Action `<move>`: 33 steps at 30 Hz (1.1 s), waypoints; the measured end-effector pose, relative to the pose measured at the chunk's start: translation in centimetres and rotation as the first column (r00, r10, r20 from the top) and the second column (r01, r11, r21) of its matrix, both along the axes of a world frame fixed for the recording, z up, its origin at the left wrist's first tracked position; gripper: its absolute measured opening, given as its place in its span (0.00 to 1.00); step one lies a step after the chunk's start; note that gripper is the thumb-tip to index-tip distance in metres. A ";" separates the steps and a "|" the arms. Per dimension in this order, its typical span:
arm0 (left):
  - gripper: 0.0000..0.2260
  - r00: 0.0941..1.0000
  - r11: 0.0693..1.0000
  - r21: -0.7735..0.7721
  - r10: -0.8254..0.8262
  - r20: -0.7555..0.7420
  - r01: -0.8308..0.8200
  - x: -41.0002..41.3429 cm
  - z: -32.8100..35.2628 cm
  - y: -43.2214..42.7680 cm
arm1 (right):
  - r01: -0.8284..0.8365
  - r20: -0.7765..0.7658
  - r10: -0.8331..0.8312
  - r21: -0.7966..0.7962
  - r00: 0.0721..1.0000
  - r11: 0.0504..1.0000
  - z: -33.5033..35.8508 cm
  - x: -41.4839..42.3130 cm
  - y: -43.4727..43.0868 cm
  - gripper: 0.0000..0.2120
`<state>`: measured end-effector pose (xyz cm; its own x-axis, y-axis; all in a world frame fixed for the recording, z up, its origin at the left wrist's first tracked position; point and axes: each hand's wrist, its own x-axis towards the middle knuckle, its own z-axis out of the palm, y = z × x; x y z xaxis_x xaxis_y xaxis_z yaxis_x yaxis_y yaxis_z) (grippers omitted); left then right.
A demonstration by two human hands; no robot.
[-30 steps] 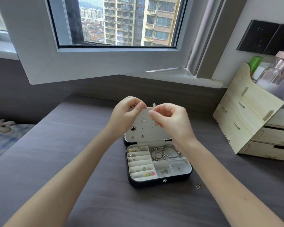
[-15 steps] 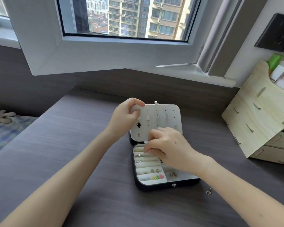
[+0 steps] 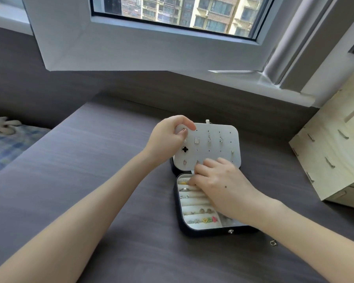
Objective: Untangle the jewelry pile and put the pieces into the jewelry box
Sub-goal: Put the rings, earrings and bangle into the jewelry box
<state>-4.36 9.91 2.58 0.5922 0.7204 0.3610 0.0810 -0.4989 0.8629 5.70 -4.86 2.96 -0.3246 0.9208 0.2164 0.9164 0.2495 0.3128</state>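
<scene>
You have one view only, worn on your head, facing forward and down over the desk [image 3: 90, 180]. The open jewelry box [image 3: 202, 231] sits close, just right of centre; the window [image 3: 172, 13] fills twelve o'clock and the wooden organizer [image 3: 335, 150] three o'clock.

Desk [image 3: 90, 170]: dark grey woodgrain.
Window [image 3: 131, 41]: white frame, towers [image 3: 213, 15] outside.
Organizer [image 3: 335, 156]: pale wood, right edge.
Bedding [image 3: 6, 148]: blue check, far left.

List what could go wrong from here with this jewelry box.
The left hand pinches the earring panel by one corner; a slip could jolt its studs loose.
The right hand digs into the ring rolls and may dislodge rings.
The small metal piece on the desk lies near the right forearm and might get swept off.
</scene>
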 end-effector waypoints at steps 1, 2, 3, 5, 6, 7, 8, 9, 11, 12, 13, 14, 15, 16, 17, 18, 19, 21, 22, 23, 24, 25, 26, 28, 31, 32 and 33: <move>0.13 1.000 1.000 0.009 -0.003 -0.003 0.003 0.0 0.0 0.0 | 0.016 0.028 -0.015 -0.030 0.999 0.999 0.2 -0.2 0.0 0.19; 0.13 1.000 1.000 0.022 -0.003 -0.011 0.003 0.0 0.0 0.0 | 0.036 0.053 -0.032 -0.068 0.998 0.997 0.5 -0.4 0.1 0.19; 0.12 1.000 0.999 0.041 0.002 -0.026 -0.001 0.0 0.1 0.0 | 0.063 0.070 -0.054 -0.127 0.996 0.990 0.9 -0.6 0.2 0.18; 0.11 0.997 0.997 0.082 0.019 -0.069 -0.013 0.0 0.1 0.0 | 0.125 0.077 -0.107 -0.287 0.991 0.950 1.6 -1.0 0.4 0.18; 0.11 0.996 0.995 0.095 0.022 -0.085 -0.014 -0.1 0.1 0.1 | 0.139 0.056 -0.128 -0.335 0.990 0.932 1.8 -0.9 0.5 0.17; 0.11 0.995 0.995 0.098 0.022 -0.094 -0.012 -0.2 0.1 0.1 | 0.148 0.045 -0.142 -0.361 0.989 0.921 2.0 -0.9 0.7 0.16; 0.11 0.995 0.995 0.096 0.018 -0.100 -0.008 -0.3 0.1 0.1 | 0.148 0.048 -0.140 -0.374 0.989 0.915 2.2 -0.9 0.9 0.14; 0.11 0.995 0.996 0.091 0.013 -0.102 -0.003 -0.4 0.1 0.1 | 0.148 0.054 -0.137 -0.381 0.989 0.913 2.4 -1.1 1.1 0.12; 0.12 0.995 0.997 0.078 0.003 -0.097 0.005 -0.4 0.0 0.0 | 0.158 0.063 -0.145 -0.405 0.987 0.900 2.6 -1.1 1.6 0.09; 0.13 0.995 0.997 0.074 -0.001 -0.095 0.008 -0.4 0.0 0.0 | 0.160 0.060 -0.148 -0.430 0.987 0.889 2.8 -1.1 1.8 0.08; 0.13 0.996 0.997 0.072 -0.003 -0.094 0.010 -0.4 0.1 -0.1 | 0.162 0.063 -0.150 -0.448 0.987 0.879 3.0 -1.0 2.0 0.08; 0.13 0.996 0.997 0.072 -0.005 -0.094 0.012 -0.4 0.1 -0.1 | 0.163 0.068 -0.148 -0.457 0.987 0.875 3.2 -1.0 2.1 0.08; 0.13 0.996 0.997 0.073 -0.006 -0.094 0.012 -0.3 0.1 -0.1 | 0.154 0.054 -0.145 -0.456 0.988 0.877 3.2 -0.9 2.2 0.08; 0.13 0.996 0.997 0.073 -0.004 -0.094 0.011 -0.3 0.1 -0.1 | 0.144 0.033 -0.144 -0.446 0.989 0.883 3.2 -0.8 2.1 0.08; 0.12 0.996 0.997 0.072 -0.001 -0.095 0.008 -0.4 0.2 -0.1 | 0.134 0.016 -0.141 -0.426 0.990 0.895 3.1 -0.7 1.9 0.08; 0.12 0.995 0.997 0.071 0.002 -0.096 0.005 -0.4 0.3 -0.1 | 0.114 -0.015 -0.131 -0.390 0.991 0.914 2.8 -0.5 1.7 0.07; 0.12 0.995 0.998 0.069 0.004 -0.096 0.003 -0.5 0.4 -0.1 | 0.066 -0.089 -0.100 -0.331 0.991 0.941 2.5 -0.2 1.3 0.06; 0.11 0.996 0.998 0.060 -0.005 -0.090 0.010 -0.5 0.6 -0.1 | 0.029 -0.271 -0.091 -0.226 0.958 0.974 2.3 0.4 0.6 0.04; 0.11 0.997 0.999 0.042 -0.020 -0.079 0.024 -0.5 0.8 -0.2 | 0.057 -0.390 -0.133 -0.199 0.911 0.978 2.5 0.5 0.2 0.04; 0.10 0.997 0.999 0.005 -0.042 -0.060 0.043 -0.6 0.9 -0.4 | 0.101 -0.524 -0.196 -0.203 0.829 0.974 2.7 0.7 -0.1 0.04; 0.09 0.997 0.997 -0.047 -0.070 -0.035 0.069 -0.7 1.2 -0.6 | 0.136 -0.653 -0.251 -0.222 0.715 0.965 3.0 0.7 -0.3 0.04; 0.08 0.995 0.991 -0.097 -0.099 -0.014 0.097 -0.8 1.5 -0.9 | 0.166 -0.763 -0.279 -0.224 0.583 0.960 3.4 0.6 -0.4 0.05; 0.07 0.992 0.984 -0.128 -0.126 -0.002 0.125 -0.8 1.8 -1.1 | 0.197 -0.850 -0.282 -0.215 0.445 0.957 3.8 0.7 -0.4 0.04; 0.05 0.984 0.972 -0.153 -0.176 0.012 0.176 -0.9 2.5 -1.6 | 0.242 -0.945 -0.300 -0.263 0.132 0.934 4.2 1.0 -0.1 0.04; 0.05 0.971 0.957 -0.163 -0.235 0.049 0.240 -0.9 3.3 -2.3 | 0.182 -0.901 -0.348 -0.400 -0.260 0.898 4.2 1.5 0.6 0.07; 0.04 0.969 0.956 -0.155 -0.243 0.051 0.248 -1.0 3.5 -2.4 | 0.164 -0.884 -0.346 -0.409 -0.313 0.898 4.2 1.5 0.8 0.07; 0.04 0.968 0.957 -0.146 -0.245 0.048 0.249 -0.9 3.6 -2.5 | 0.153 -0.877 -0.342 -0.410 -0.337 0.899 4.2 1.5 0.9 0.06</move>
